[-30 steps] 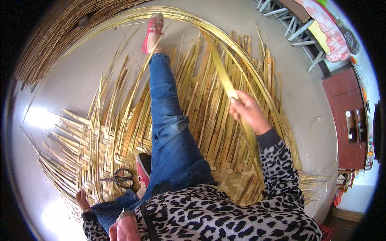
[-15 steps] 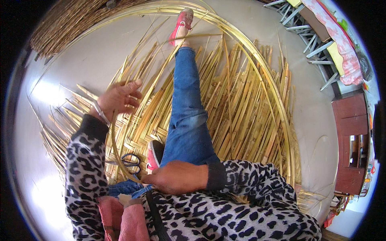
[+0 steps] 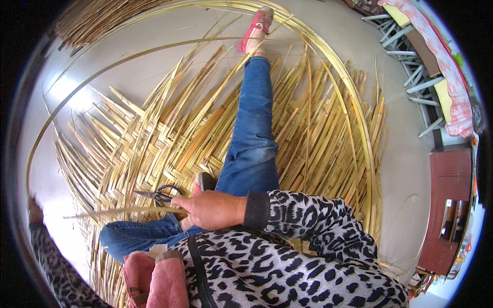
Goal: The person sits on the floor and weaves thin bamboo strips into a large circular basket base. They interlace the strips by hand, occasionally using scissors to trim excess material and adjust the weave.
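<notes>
Right fingers (image 3: 181, 201) grip one strip (image 3: 123, 211) near one pair of scissors (image 3: 157, 195); left fingers (image 3: 34, 204) — too dim to tell.

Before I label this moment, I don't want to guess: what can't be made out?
All in the head view:
Left hand: small and dark at the fisheye rim; its grip is unclear.
Pale strip: the part inside the right hand is hidden by that hand.
Woven mat: partly covered by the jeans.
Brown stalk bundle: cut off by the top edge.
</notes>
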Motion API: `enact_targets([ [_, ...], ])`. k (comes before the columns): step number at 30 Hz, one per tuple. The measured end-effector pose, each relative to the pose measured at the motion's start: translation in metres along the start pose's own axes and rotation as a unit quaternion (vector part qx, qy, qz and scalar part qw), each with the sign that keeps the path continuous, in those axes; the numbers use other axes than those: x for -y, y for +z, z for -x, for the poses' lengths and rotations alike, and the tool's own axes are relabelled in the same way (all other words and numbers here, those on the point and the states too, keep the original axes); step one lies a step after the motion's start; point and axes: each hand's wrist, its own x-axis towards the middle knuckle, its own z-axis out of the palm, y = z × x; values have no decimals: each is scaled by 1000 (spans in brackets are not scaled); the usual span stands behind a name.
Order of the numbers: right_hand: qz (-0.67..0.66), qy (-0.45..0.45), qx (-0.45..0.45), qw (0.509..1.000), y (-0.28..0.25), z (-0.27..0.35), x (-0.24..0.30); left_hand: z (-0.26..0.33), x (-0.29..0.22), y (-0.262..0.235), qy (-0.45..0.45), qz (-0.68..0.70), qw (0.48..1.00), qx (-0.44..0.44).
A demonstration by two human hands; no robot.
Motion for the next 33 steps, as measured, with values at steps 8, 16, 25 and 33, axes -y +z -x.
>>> enact_targets([
  [8, -24, -125, 124, 984, 28, -42, -12, 306, 174, 64, -415, 217, 876, -113],
  [16, 40, -69, 249, 965, 24, -44, -1, 481, 201, 117, -511, 359, 757, -194],
  [25, 242, -4, 98, 965, -2, -47, 37, 599, 347, 97, -533, 518, 574, -345],
  [33, 265, 42, 131, 954, -20, -55, 36, 620, 375, 95, -595, 536, 480, -358],
])
